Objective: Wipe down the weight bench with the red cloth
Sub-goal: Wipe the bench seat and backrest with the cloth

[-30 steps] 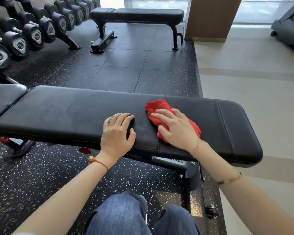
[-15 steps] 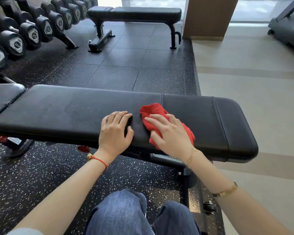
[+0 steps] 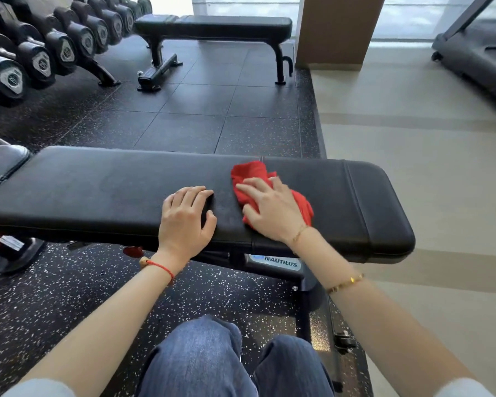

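Red cloth [image 3: 269,190] is sitting bunched on the black vinyl pad of the weight bench [image 3: 103,193], roughly at the seam where the long pad section meets the shorter end section on my right. I'm pressing it down with my right hand [image 3: 272,210], fingers spread flat and fairly straight across the fabric, not curled round it. My left hand [image 3: 185,216] is resting palm-down on the bare surface just beside the cloth, fingers close together and slightly bent at the tips, holding nothing. The two hands are lying near each other but apart, a strip of vinyl showing between them.

Progress, as I'm judging it: mid-wipe, somewhere around the middle of the job. I can't tell which areas are already done; the pad is showing faint dull patches left of centre, but those could be wear, smears or moisture. The cloth is covering only a small part of the pad. The long stretch toward my left and the end section on my right are both lying uncovered, so I'm guessing both are needing passes. The near side edge of the pad and the separate pad [image 3: 0,164] at far left are also looking untouched by the cloth right now.

Risk I'm flagging: the bunched cloth is giving little contact, so strokes may skip strips.
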A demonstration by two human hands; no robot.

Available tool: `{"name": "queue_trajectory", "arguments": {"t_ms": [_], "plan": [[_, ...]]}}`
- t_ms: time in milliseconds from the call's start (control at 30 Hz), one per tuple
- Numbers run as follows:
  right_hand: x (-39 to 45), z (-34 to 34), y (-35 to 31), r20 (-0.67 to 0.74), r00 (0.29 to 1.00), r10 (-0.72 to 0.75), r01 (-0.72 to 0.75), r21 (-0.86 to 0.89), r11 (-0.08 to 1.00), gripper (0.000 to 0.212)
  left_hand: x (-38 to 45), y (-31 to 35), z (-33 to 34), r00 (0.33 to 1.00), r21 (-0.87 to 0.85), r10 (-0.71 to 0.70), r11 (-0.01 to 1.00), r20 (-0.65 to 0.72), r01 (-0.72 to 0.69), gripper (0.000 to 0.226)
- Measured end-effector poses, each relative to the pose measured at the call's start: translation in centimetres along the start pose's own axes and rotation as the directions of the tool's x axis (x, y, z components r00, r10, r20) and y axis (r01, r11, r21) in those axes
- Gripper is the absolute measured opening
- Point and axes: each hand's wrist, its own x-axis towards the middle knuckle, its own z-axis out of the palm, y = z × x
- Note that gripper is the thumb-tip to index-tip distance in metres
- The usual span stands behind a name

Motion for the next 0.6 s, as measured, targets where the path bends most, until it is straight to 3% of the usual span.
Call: {"name": "queue_trajectory", "arguments": {"t_ms": [133, 267, 400, 500, 600], "plan": [[-4.8, -1.0, 1.7, -0.055, 0.998, 0.034, -0.032, 0.026, 0.999, 0.052, -0.2, 0.1, -0.3, 1.0, -0.025, 0.011, 1.0, 0.025, -0.01, 0.047], [-5.5, -2.5, 7.4, -0.109, 0.965, 0.237, -0.241, -0.026, 0.97, 0.047, -0.3, 0.3, -0.5, 0.999, -0.068, 0.01, 0.998, 0.054, -0.006, 0.048], [-1.1, -3.5, 11.5, -0.077, 0.907, 0.414, -0.418, -0.045, 0.907, 0.048, -0.1, 1.2, -0.3, 0.997, -0.102, -0.053, 0.993, 0.051, 0.058, 0.046], [2.1, -3.2, 10.9, -0.007, 0.91, 0.415, -0.415, -0.031, 0.909, 0.049, 0.4, 2.4, 0.0, 0.994, -0.118, -0.099, 0.988, 0.052, 0.104, 0.04], [2.0, -2.3, 7.8, -0.006, 0.958, 0.287, -0.287, -0.064, 0.956, 0.049, 1.2, 4.3, 0.4, 0.998, -0.112, -0.032, 0.993, 0.049, 0.037, 0.039]]}}
